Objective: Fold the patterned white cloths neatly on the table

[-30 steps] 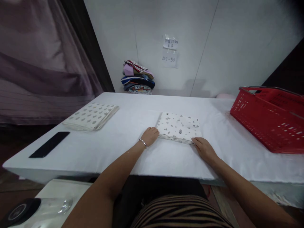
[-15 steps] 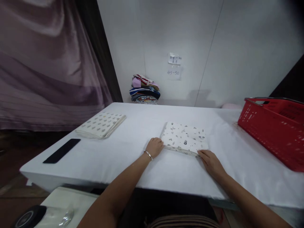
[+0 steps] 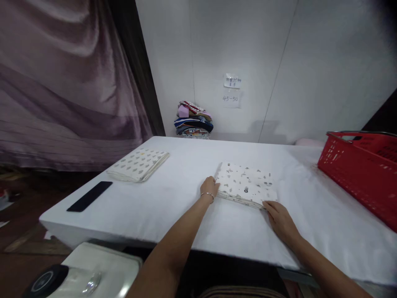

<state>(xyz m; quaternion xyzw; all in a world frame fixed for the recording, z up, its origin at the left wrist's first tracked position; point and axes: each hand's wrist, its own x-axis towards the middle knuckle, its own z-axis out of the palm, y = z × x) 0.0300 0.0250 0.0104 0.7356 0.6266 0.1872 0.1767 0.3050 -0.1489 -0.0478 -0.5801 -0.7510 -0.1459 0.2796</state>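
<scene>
A folded white cloth [image 3: 245, 184] with a small grey print lies flat on the white-covered table in front of me. My left hand [image 3: 209, 188], with a silver bracelet at the wrist, holds its near left corner with bent fingers. At the near right corner, my right hand [image 3: 280, 217] has its thumb and fingers closed on the layered edge. Farther left lies a second folded cloth [image 3: 139, 164], cream with grey heart-like shapes, apart from both hands. The fingertips under the cloth edge are hidden.
A black phone-like slab [image 3: 89, 196] lies near the left edge of the table [image 3: 173, 203]. A red basket [image 3: 362, 169] stands at the right. Behind the table is a stack of folded fabrics [image 3: 194, 120]. A clear bottle with a black lid [image 3: 46, 281] is at lower left.
The view has shifted, so everything sits lower and farther right in the picture. Both hands stay at the same corners of the cloth; the left fingers have curled slightly more at its edge.
</scene>
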